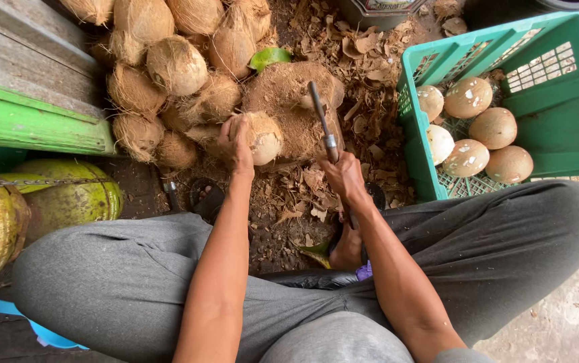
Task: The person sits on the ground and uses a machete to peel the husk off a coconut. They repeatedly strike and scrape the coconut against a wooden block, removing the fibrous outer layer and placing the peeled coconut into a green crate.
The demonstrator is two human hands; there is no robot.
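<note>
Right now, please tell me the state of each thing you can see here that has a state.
left hand: gripping the husked coconut
husked coconut: held on the wooden block, fibre partly left on
right hand: closed on the knife handle
knife: raised, blade above the block
wooden block: covered in fibre dust
green crate: open, holding six peeled coconuts
peeled coconuts: smooth, loose in the crate
coconut pile: heaped, still fibrous

We see a rough, hairy brown fibre coat on the coconut under the left hand. The right hand grips a knife of dull grey metal. The chopping block looks like coarse wood, dusted matt with fibre. The crate is smooth green plastic moulded in a lattice; the peeled coconuts in it look hard and smooth. The trousers are soft matt grey cloth.
</note>
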